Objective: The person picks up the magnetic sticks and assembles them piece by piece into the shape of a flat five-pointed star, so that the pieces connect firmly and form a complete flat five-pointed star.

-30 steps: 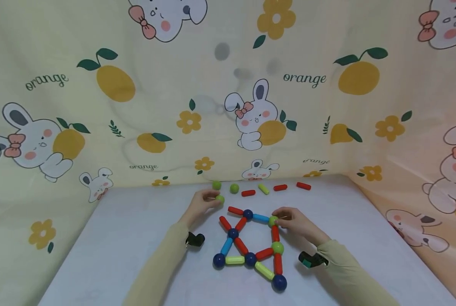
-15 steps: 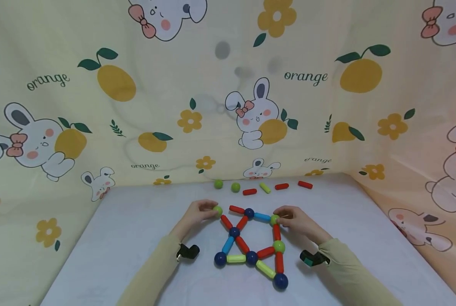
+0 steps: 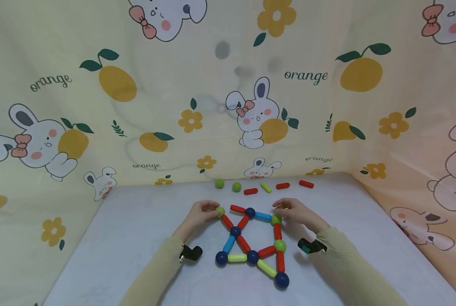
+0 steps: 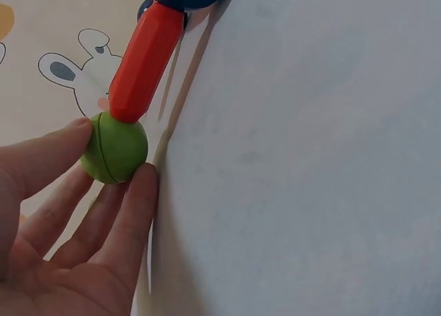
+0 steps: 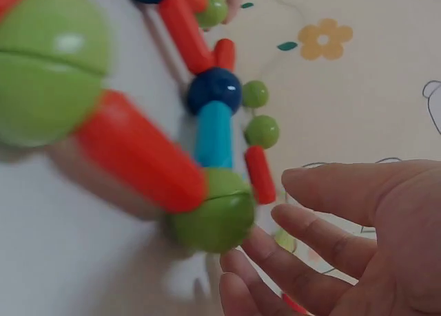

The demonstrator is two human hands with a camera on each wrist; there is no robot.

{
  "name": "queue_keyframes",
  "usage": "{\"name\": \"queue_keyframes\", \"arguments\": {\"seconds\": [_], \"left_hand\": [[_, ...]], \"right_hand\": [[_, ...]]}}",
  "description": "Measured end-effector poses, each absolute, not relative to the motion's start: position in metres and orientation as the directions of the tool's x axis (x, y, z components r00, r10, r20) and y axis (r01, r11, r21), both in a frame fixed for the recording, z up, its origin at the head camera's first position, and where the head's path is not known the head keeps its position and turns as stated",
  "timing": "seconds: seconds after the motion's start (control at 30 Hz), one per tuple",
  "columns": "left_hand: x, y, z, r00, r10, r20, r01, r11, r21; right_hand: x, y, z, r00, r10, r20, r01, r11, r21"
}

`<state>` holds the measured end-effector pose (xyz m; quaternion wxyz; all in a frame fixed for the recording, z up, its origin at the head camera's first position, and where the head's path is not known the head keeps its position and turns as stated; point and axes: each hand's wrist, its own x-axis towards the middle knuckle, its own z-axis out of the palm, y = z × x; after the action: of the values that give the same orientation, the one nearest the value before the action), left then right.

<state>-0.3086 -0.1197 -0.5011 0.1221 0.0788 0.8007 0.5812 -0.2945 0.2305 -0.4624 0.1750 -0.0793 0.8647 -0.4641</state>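
Note:
My left hand (image 3: 199, 216) pinches a green ball (image 4: 116, 148) between thumb and fingers. The ball touches the end of a red stick (image 4: 147, 65) whose other end meets a dark blue ball (image 3: 235, 231). My right hand (image 3: 297, 213) is beside the green ball (image 5: 215, 213) at the upper right corner of the joined frame. In the right wrist view its thumb stands off that ball, fingers spread, some fingertips right by the ball's edge. A blue stick (image 3: 263, 216) and a red stick (image 3: 277, 232) join at this corner ball.
Behind the frame lie two loose green balls (image 3: 236, 187), several red sticks (image 3: 283, 185) and a yellow-green stick (image 3: 266, 187). Toward the front are dark blue balls (image 3: 281, 280) joined by sticks. A printed curtain (image 3: 197, 76) hangs at the table's back.
My left hand has brought the green ball toward the front, up against the upper left red stick. My right hand has loosened from the corner ball, its fingers slightly raised.

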Motion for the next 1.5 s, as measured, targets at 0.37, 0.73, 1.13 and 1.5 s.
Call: {"name": "queue_keyframes", "arguments": {"seconds": [0.37, 0.73, 1.13, 1.5], "left_hand": [[-0.307, -0.118, -0.504, -0.965, 0.239, -0.111, -0.039, 0.286, 0.957], [-0.305, -0.117, -0.504, -0.972, 0.216, -0.088, -0.02, 0.301, 0.953], [-0.303, -0.112, -0.499, -0.973, 0.219, -0.076, -0.013, 0.278, 0.961], [-0.305, -0.108, -0.498, -0.972, 0.225, -0.068, -0.01, 0.252, 0.968]], "right_hand": [[-0.332, 0.196, -0.449, -0.86, -0.436, -0.264, 0.05, 0.445, -0.894], [-0.349, 0.158, -0.463, -0.794, -0.522, -0.311, 0.076, 0.423, -0.903], [-0.352, 0.141, -0.472, -0.81, -0.508, -0.292, -0.008, 0.509, -0.861], [-0.35, 0.139, -0.474, -0.814, -0.51, -0.278, -0.034, 0.52, -0.853]]}}
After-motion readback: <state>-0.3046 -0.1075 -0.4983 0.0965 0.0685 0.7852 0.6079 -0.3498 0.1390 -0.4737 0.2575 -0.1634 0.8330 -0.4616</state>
